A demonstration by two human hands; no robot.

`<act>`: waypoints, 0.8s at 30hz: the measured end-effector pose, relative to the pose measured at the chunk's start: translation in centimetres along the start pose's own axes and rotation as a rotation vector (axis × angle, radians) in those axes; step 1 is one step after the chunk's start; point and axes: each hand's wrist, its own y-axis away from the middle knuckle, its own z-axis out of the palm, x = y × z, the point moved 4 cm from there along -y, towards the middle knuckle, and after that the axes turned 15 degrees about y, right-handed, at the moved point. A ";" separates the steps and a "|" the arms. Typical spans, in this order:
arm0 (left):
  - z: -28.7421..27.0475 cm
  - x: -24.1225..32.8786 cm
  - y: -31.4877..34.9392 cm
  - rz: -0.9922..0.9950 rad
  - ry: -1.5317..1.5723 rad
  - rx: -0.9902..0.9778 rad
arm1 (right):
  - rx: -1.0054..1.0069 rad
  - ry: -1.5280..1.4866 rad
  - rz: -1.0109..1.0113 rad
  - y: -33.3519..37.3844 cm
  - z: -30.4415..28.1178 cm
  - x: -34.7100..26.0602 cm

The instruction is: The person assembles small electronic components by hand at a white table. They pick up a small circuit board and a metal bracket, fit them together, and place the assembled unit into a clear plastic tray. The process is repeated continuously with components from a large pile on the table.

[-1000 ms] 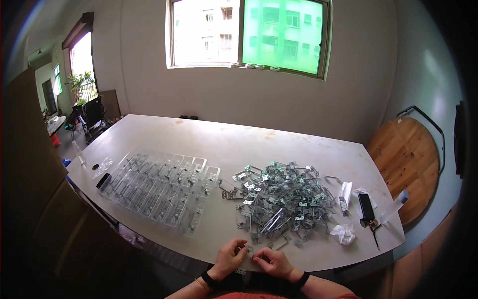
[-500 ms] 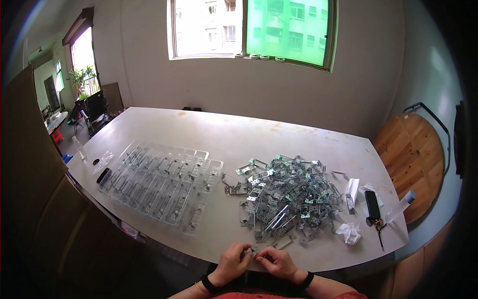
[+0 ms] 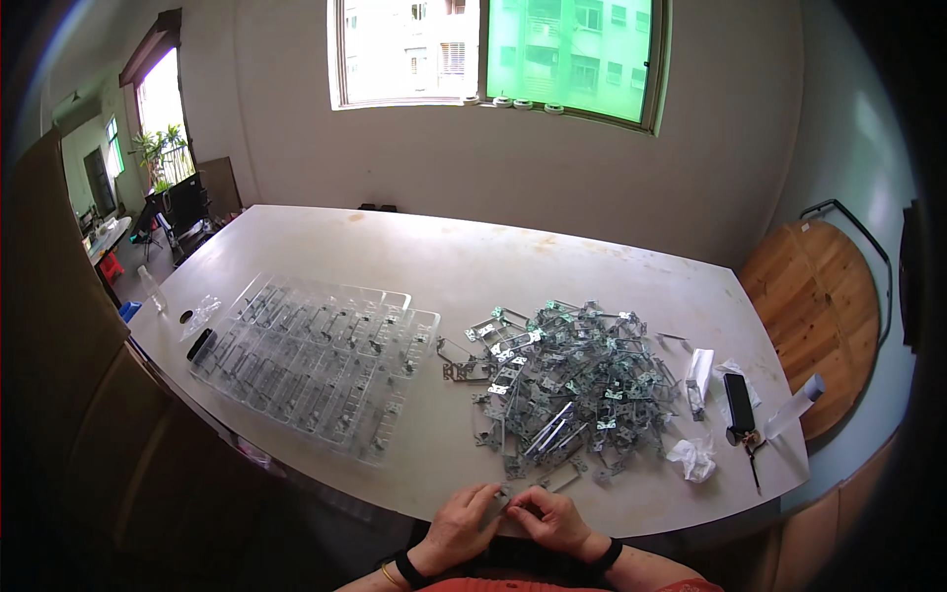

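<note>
At the front edge of the table my two hands work close together. My left hand point(image 3: 462, 525) is closed with its fingers along a small grey metal bracket point(image 3: 504, 490), most of which the fingers hide. My right hand point(image 3: 550, 520) pinches at the same bracket from the other side, thumb and forefinger together. Just beyond the hands lies a large heap of similar metal brackets point(image 3: 592, 395), several of them frame-shaped. One loose bracket point(image 3: 562, 480) rests at the heap's near side, close to my right hand.
Clear plastic compartment trays point(image 3: 400, 395) holding metal pieces lie on the left of the white table point(image 3: 326, 233). To the right are crumpled tissue point(image 3: 692, 460), a black device point(image 3: 738, 403) and a bottle point(image 3: 794, 407). A small clear bottle point(image 3: 152, 288) stands at the far left.
The left hand's fingers have straightened somewhat and lie flatter along the bracket. My right hand stays nearly still. The view has tilted slightly.
</note>
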 end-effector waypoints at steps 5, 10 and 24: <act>-0.4 0.1 0.0 0.029 0.014 0.021 | -0.002 -0.009 0.005 0.1 0.1 0.6; -1.2 1.3 -1.2 0.083 0.031 0.031 | 0.046 -0.164 0.090 0.2 -0.1 0.7; -1.0 0.4 -0.5 0.075 -0.051 -0.014 | 0.020 -0.096 0.074 0.0 -0.1 1.2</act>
